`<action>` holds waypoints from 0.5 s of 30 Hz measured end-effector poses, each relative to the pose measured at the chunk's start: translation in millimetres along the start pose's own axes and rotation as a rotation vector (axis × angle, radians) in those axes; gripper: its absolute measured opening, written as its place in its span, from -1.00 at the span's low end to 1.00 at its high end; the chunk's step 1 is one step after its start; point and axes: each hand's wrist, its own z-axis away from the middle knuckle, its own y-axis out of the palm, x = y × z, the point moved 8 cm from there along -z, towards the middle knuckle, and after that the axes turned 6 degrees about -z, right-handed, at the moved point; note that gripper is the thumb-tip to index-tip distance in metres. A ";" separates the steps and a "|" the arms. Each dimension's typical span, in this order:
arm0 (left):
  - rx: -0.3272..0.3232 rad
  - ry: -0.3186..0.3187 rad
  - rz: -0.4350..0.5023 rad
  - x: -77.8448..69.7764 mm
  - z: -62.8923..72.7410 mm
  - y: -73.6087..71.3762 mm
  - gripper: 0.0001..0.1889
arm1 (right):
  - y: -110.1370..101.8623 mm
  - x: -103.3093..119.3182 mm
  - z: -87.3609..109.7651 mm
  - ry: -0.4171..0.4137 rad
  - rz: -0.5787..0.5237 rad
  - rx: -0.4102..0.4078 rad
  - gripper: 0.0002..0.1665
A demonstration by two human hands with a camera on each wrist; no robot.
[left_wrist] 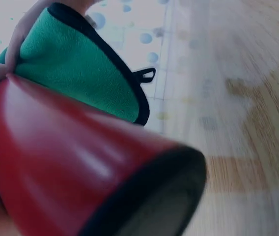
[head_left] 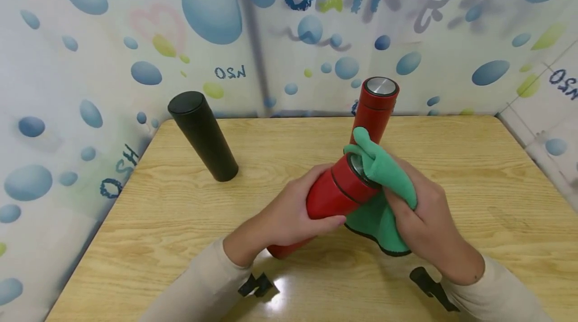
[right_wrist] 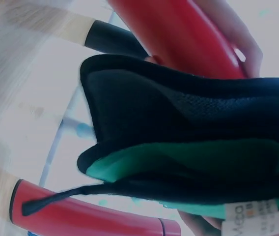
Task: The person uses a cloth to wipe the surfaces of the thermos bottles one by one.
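Note:
A red thermos flask, tilted with its lid up and to the right, is gripped round its upper body by my left hand. My right hand holds a green cloth with a dark edge and presses it against the lid's silvery top. Part of the cloth hangs below the lid. In the left wrist view the flask's base points toward the camera. The right wrist view shows a white label and a loop on the cloth, which covers much of the flask's lid end.
Behind the cloth a second red flask stands upright, its lower part hidden. A black flask stands upright at the left of the wooden table. A patterned wall covering rises behind the table.

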 end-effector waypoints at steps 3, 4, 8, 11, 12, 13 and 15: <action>-0.041 0.009 0.096 0.4 2.4 -4.5 -0.22 | 0.5 -4.8 -0.5 0.021 -0.006 -0.020 -0.38; -0.058 0.002 0.130 1.6 3.1 -6.1 -0.24 | 1.1 -6.2 -0.7 0.025 -0.013 -0.025 -0.39; -0.133 -0.017 0.321 5.4 2.9 -13.3 -0.33 | 5.5 -9.1 0.8 0.027 0.000 -0.012 -0.37; -0.176 -0.040 0.528 8.5 0.8 -16.7 -0.41 | 10.2 -7.8 3.2 0.014 0.003 0.006 -0.31; -0.183 -0.057 0.606 10.4 -0.1 -16.7 -0.45 | 12.1 -6.0 3.9 0.002 0.005 0.013 -0.29; -0.190 -0.074 0.674 12.2 -0.9 -16.5 -0.48 | 14.4 -4.5 4.5 -0.005 -0.002 0.024 -0.27; -0.204 -0.118 0.782 16.5 -1.9 -15.7 -0.54 | 19.2 -0.4 5.3 -0.031 -0.017 0.048 -0.23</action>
